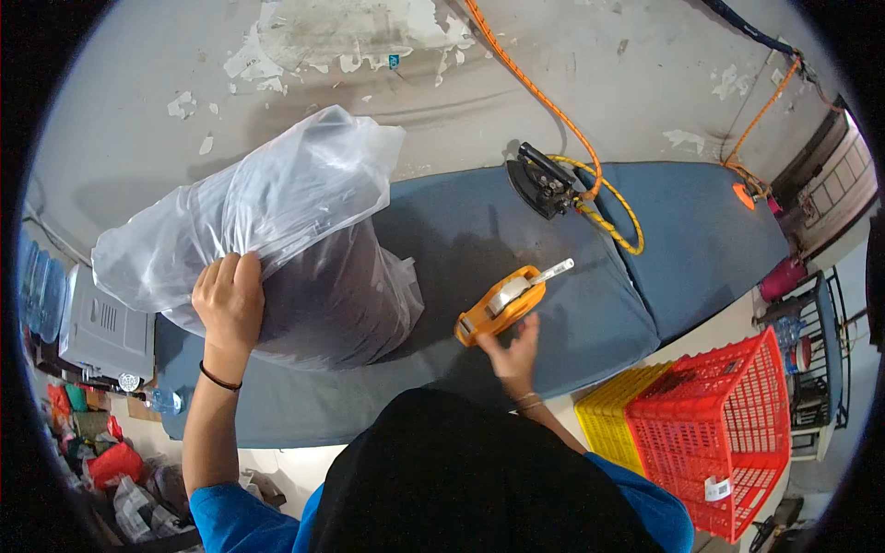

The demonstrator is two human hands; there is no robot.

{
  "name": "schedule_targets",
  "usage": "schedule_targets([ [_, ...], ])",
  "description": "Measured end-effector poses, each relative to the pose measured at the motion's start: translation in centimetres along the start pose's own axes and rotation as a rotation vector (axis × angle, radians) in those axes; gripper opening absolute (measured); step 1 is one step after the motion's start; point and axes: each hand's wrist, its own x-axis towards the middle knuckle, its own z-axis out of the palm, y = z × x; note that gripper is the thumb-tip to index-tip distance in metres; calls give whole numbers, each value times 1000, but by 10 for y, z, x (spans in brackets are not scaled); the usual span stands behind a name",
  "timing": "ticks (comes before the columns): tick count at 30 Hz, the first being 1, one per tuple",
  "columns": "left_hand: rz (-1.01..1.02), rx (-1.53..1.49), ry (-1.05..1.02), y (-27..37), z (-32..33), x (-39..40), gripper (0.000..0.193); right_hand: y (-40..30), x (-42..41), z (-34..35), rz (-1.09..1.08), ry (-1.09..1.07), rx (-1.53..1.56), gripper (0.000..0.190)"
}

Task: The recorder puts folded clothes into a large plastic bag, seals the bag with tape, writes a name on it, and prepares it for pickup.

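My left hand [230, 297] is closed around the gathered film of a large translucent plastic bag [318, 166]. The bag bulges with dark contents that the film blurs, and rests on the left part of a blue padded ironing table [442, 408]. To its right is an orange tape dispenser [469, 330] holding a roll of tape [510, 294]. A white pen-like stick [554, 269] juts from the dispenser's upper end. My right hand [515, 356] is at the dispenser's lower edge, thumb and fingers apart; whether they touch it is unclear.
A black iron [543, 181] with a yellow cord [632, 225] sits at the back, near the peeling wall [429, 117]. Red [691, 408] and yellow plastic crates [612, 411] stand at the front right. Several bagged items [131, 477] lie at lower left.
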Motion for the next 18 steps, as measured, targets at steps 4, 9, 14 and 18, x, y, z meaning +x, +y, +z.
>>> schedule_targets([
  [4,23,-10,-31,-1,0,1,14,4,-10,65,-191,268,-447,119],
  [9,15,-36,11,-1,2,1,16,15,28,53,-314,376,-504,118],
  [14,25,-45,7,-5,4,-3,16,-2,97,-36,-62,-363,-353,97],
  [18,46,-31,8,-7,5,-4,16,-10,126,-54,44,-395,-83,87],
])
